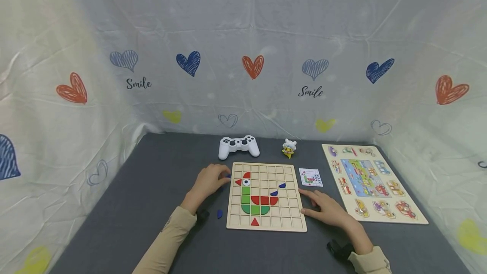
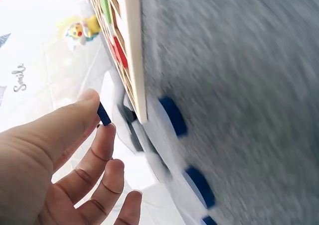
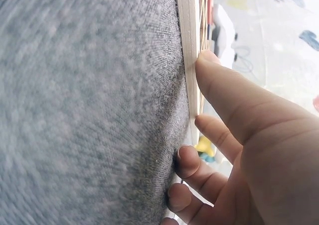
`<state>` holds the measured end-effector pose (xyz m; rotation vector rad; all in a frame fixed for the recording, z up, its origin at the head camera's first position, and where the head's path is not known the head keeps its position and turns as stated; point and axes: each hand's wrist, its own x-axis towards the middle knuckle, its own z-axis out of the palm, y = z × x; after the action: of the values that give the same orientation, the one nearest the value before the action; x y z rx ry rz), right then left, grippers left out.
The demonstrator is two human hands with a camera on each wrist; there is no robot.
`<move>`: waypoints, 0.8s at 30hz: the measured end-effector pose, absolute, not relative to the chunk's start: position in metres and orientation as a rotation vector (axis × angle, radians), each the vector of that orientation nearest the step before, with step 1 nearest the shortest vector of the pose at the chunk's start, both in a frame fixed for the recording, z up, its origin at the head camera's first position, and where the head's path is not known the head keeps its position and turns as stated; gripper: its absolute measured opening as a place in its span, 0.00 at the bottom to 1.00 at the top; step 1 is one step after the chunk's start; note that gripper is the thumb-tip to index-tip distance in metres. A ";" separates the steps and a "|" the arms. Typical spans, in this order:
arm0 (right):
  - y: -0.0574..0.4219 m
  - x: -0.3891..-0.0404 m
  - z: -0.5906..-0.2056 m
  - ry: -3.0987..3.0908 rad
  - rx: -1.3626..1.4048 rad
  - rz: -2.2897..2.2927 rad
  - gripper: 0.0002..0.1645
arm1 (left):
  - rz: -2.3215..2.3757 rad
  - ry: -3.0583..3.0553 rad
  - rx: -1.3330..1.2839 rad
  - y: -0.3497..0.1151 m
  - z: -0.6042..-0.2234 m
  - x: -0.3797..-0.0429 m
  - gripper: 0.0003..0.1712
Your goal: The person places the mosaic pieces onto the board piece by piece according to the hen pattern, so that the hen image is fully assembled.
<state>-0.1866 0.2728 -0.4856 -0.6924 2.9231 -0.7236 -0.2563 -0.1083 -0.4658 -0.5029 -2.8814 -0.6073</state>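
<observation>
A wooden grid board (image 1: 287,219) lies on the dark table, bearing flat red, green and blue shapes and a round eye piece (image 1: 246,182). Between thumb and fingertip, my left hand (image 1: 208,180) pinches a small blue piece (image 2: 103,114) just off the board's left edge. Loose blue pieces (image 2: 173,116) lie on the cloth below that hand; one blue piece (image 1: 219,214) shows left of the board in the head view. My right hand (image 1: 329,209) rests at the board's right side, thumb and fingertip touching its edge (image 3: 189,60).
A small picture card (image 1: 310,177) lies right of the board. Behind stand a white game controller (image 1: 239,146) and a little figurine (image 1: 289,149). A large wooden picture puzzle (image 1: 374,185) occupies the right side. Heart-printed sheets hang around the table (image 1: 125,206).
</observation>
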 end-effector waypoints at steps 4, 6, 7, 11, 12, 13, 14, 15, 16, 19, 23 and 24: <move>0.273 -0.186 -0.486 2.922 -0.691 -0.725 0.39 | -0.624 -2.880 -0.553 -0.098 -0.465 -0.254 0.11; 0.273 -0.186 -0.486 2.922 -0.694 -0.724 0.39 | -0.641 -2.889 -0.580 -0.092 -0.465 -0.253 0.10; 0.273 -0.186 -0.486 2.922 -0.696 -0.723 0.39 | -0.650 -2.890 -0.593 -0.090 -0.465 -0.252 0.10; 0.273 -0.186 -0.485 2.922 -0.704 -0.723 0.39 | -0.680 -2.907 -0.618 -0.078 -0.465 -0.250 0.11; 0.274 -0.186 -0.485 2.922 -0.709 -0.723 0.39 | -0.678 -2.908 -0.625 -0.075 -0.465 -0.250 0.11; 0.274 -0.186 -0.485 2.921 -0.711 -0.724 0.38 | -0.679 -2.912 -0.630 -0.073 -0.465 -0.249 0.11; 0.274 -0.186 -0.485 2.921 -0.715 -0.725 0.38 | -0.678 -2.916 -0.641 -0.070 -0.464 -0.249 0.11; 0.274 -0.186 -0.485 2.921 -0.719 -0.724 0.38 | -0.682 -2.918 -0.654 -0.067 -0.464 -0.248 0.12; 0.274 -0.186 -0.486 2.920 -0.721 -0.724 0.38 | -0.683 -2.920 -0.666 -0.064 -0.464 -0.248 0.12; 0.274 -0.186 -0.486 2.917 -0.712 -0.724 0.39 | -0.702 -2.917 -0.718 -0.057 -0.464 -0.247 0.11; 0.273 -0.187 -0.485 2.917 -0.683 -0.716 0.39 | -0.687 -2.908 -0.785 -0.049 -0.465 -0.246 0.11; 0.273 -0.186 -0.485 2.918 -0.676 -0.713 0.39 | -0.663 -2.909 -0.793 -0.047 -0.465 -0.247 0.11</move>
<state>-0.1864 0.2734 -0.4851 -0.6759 2.9183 -0.7130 -0.2466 -0.0473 -0.4648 -0.7929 -2.9086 -0.6633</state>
